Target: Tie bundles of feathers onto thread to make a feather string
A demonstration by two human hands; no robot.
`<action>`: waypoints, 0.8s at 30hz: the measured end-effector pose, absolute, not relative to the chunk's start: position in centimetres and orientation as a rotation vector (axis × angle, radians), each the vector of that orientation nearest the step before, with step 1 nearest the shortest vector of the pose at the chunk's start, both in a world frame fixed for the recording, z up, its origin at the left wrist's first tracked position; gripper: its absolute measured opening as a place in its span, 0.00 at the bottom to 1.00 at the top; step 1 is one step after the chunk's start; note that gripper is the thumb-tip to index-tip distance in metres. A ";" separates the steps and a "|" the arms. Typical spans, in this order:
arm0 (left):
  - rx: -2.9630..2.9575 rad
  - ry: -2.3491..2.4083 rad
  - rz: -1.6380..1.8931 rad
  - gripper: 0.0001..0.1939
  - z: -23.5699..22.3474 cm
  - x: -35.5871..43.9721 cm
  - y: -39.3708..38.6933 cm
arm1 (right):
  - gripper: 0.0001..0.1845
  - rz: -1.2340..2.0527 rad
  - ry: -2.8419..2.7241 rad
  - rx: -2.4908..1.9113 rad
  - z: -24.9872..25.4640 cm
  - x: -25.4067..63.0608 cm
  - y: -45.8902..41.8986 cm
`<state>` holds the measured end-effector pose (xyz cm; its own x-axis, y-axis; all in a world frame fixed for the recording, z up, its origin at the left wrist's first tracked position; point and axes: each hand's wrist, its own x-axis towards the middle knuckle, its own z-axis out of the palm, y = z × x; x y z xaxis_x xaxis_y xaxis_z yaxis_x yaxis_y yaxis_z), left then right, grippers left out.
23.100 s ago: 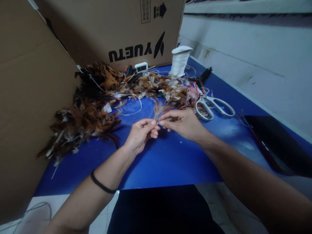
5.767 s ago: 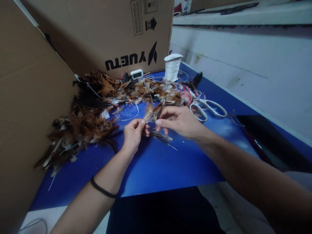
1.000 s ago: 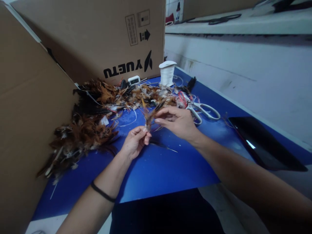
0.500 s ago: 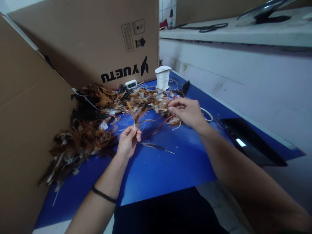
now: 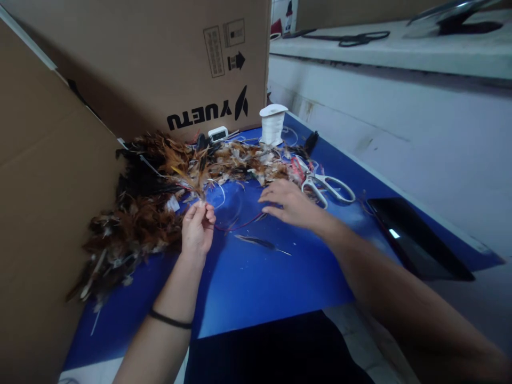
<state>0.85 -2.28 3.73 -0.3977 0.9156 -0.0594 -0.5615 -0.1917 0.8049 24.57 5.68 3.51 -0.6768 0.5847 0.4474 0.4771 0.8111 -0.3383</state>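
Observation:
My left hand [image 5: 199,226] is closed in a pinch around the base of a small bunch of brown feathers [image 5: 198,181], whose tips fan upward. A thin white cord [image 5: 221,194] loops just right of that bunch. My right hand [image 5: 290,205] hovers over the table with its thumb and fingers a little apart, and I see nothing between them. A thin dark red cord [image 5: 244,224] runs near its thumb. White-handled scissors [image 5: 328,186] lie just beyond this hand. One loose dark feather [image 5: 258,241] rests on the table in front of both hands.
Heaped brown feathers [image 5: 132,226] line the left and back of the blue table [image 5: 272,288]. A white cord spool [image 5: 273,125] and a small white device [image 5: 218,134] stand behind. Cardboard [image 5: 140,69] walls the left and back. A black tablet [image 5: 416,237] lies right.
My left hand has moved slightly left with the feather bunch. My right hand has come nearer and left, away from the feather heap, uncovering the scissors. The view has shifted a little.

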 end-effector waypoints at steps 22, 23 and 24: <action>0.550 1.077 1.618 0.13 3.0 1.3 -2.4 | 0.11 1.095 -2.006 -1.003 3.8 21.5 3.5; 0.551 1.075 1.596 0.13 3.0 1.5 -2.5 | 0.11 1.081 -1.992 -1.037 3.7 21.5 3.4; 0.551 1.073 1.580 0.14 2.9 1.5 -2.5 | 0.11 1.054 -1.982 -1.061 3.7 21.4 3.3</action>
